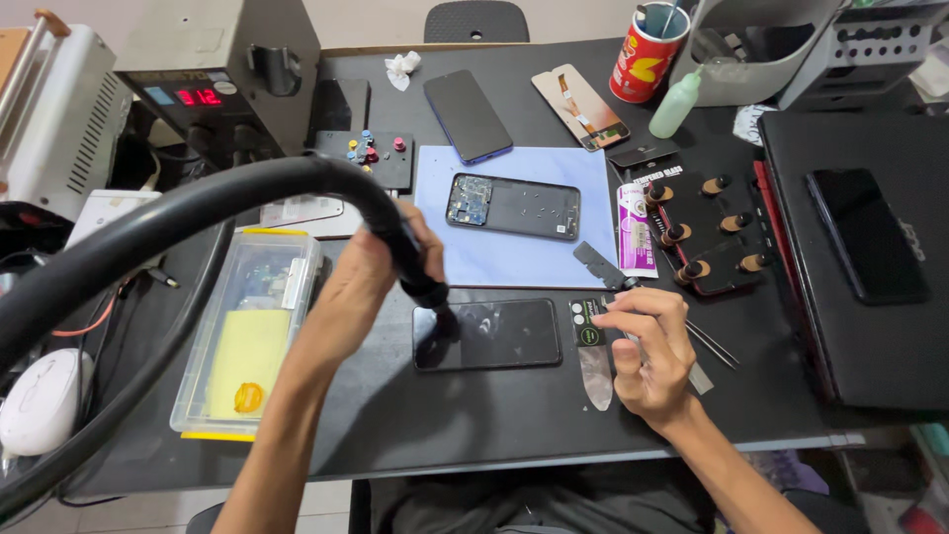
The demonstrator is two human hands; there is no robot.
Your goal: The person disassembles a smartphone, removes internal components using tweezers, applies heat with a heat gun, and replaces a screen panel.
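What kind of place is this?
Most likely a phone repair bench: an opened phone lies on a blue mat, the left hand holds a hot-air nozzle over a dark screen panel.

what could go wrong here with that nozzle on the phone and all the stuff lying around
1. The left hand holds the black hose nozzle tip down on the dark phone; pressing or lingering might mark or overheat the glass.
2. The thick hose arcs over the clear plastic box and could drag it.
3. The right hand grips tweezers near the phone's edge; a slip could scratch it.
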